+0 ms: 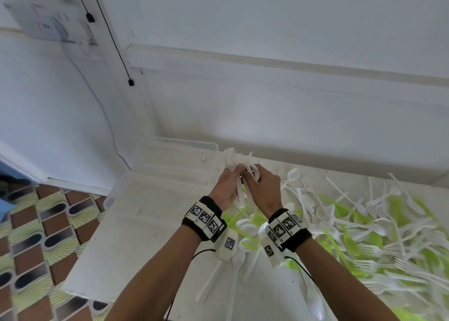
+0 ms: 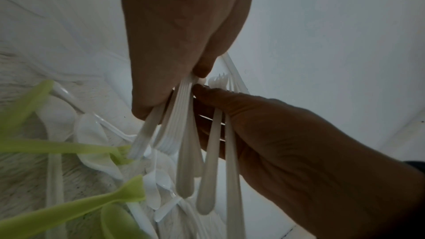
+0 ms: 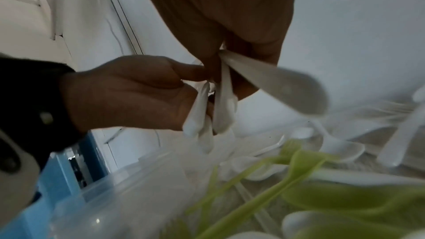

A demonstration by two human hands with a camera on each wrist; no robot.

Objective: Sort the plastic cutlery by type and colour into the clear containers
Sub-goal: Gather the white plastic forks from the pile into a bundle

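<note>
The left hand (image 1: 227, 189) grips a stack of white forks (image 1: 237, 159), while the right hand (image 1: 263, 188) pinches a few more beside it, both just right of the clear containers (image 1: 184, 148) at the far left. Little seems sorted: a big mixed heap of white and green cutlery (image 1: 364, 235) covers the table (image 1: 136, 247) to the right

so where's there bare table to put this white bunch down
Bare table lies left of the left hand, between the clear containers and the near edge. Right of the right hand it is crowded: the white and green cutlery pile covers the top. Both hands grip white forks.
</note>
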